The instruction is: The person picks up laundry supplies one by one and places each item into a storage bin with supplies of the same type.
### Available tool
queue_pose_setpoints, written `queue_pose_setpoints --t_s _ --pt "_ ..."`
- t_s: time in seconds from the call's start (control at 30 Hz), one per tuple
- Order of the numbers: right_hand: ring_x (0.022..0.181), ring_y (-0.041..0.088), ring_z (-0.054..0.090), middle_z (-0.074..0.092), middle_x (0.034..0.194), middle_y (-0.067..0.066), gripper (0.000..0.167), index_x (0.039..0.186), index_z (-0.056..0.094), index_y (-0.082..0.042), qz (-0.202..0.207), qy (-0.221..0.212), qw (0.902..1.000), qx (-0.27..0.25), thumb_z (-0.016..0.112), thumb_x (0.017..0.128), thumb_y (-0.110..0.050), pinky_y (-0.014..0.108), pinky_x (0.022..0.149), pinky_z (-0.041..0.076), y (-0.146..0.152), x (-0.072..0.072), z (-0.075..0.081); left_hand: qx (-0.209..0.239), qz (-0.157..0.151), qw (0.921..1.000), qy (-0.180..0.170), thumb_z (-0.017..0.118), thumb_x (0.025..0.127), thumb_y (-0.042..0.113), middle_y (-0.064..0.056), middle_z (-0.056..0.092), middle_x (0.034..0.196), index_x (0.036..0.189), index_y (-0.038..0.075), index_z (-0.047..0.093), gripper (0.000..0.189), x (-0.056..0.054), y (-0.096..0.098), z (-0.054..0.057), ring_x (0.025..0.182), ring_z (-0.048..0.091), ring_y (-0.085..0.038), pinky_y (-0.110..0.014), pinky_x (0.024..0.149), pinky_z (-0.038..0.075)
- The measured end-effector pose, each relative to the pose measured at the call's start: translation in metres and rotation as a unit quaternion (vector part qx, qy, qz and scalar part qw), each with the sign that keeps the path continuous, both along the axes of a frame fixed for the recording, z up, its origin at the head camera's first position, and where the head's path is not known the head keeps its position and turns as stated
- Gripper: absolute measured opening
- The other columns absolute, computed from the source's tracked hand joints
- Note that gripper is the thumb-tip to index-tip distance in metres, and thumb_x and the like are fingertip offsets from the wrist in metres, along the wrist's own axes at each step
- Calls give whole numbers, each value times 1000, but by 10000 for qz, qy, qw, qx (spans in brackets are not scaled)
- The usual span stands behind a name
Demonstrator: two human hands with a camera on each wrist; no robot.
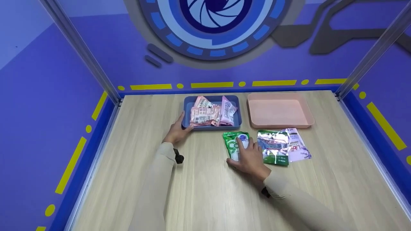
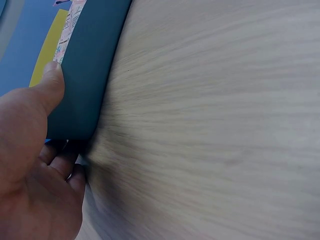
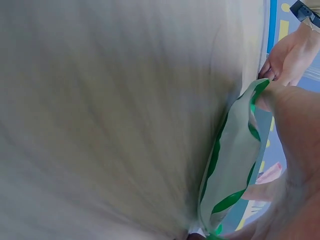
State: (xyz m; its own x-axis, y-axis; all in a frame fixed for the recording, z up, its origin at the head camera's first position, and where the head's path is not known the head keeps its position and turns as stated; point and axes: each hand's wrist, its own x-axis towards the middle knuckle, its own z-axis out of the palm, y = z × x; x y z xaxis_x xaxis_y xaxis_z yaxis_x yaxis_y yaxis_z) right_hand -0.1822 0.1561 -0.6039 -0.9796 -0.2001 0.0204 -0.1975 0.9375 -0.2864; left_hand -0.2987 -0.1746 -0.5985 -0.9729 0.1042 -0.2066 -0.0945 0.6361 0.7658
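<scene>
The right grip (image 1: 249, 159) holds the green pouch (image 1: 232, 147) between thumb and fingers, low at the table (image 1: 199, 183), in front of the blue tray (image 1: 213, 128), whose corner the left grip (image 1: 177, 132) clasps. The pouch is probably light, soft, slippery; pinching its opposite edges seems safest.

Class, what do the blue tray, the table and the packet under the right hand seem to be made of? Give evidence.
Blue tray: probably matte plastic; smooth, evenly coloured walls, rounded corners.
Table: low-sheen wood or wood-look laminate; pale, streaky grain.
Packet: likely thin plastic film, perhaps slightly glossy; its edges ripple.
</scene>
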Motion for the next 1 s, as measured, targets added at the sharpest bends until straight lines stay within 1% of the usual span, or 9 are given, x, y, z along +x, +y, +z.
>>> queue_pose_setpoints --t_s 0.23,0.37,0.5,0.6,0.8,0.93,1.0 --pt "120 59 47 41 141 42 98 153 47 -13 45 160 9998 57 79 76 -65 69 101 40 -1 4 3 -3 -17 10000 46 63 102 43 -16 19 169 167 23 4 90 0 -1 -1 154 21 -37 -48 126 18" --pt "107 55 53 48 131 41 93 147 52 -9 110 458 9987 207 82 75 -59 65 92 47 -2 5 3 -94 -75 9999 75 62 102 44 -16 20 169 167 23 4 90 1 -1 0 154 21 -39 -50 126 19" --pt "97 51 55 53 123 39 88 143 56 -6 152 702 9968 339 83 75 -53 61 85 50 -2 7 3 -174 -117 9997 88 62 102 45 -15 22 169 167 23 4 90 2 -1 1 153 22 -40 -52 125 21" --pt "99 51 55 52 124 39 85 144 55 -5 133 583 9978 281 83 75 -49 61 88 49 -2 7 5 -122 -80 9999 68 62 102 46 -15 22 169 167 24 5 90 1 -1 1 153 23 -38 -51 125 20" --pt "103 51 55 52 123 39 83 143 56 -4 95 373 9992 131 82 75 -43 61 89 50 -2 8 6 -8 -11 10000 -13 63 101 45 -14 22 169 167 27 5 90 0 -1 1 154 22 -36 -48 126 19" --pt "105 50 55 55 119 37 80 141 57 -3 80 311 9994 111 82 75 -41 60 91 50 -2 8 6 3 -9 10000 4 63 101 45 -14 21 169 167 25 6 90 0 -1 0 154 22 -35 -48 126 18" --pt "104 49 55 56 116 36 79 140 57 -3 92 307 9994 99 82 75 -39 59 89 50 -2 8 6 10 -23 10000 35 63 101 45 -15 21 169 167 23 6 90 0 -1 0 154 21 -35 -48 126 18"
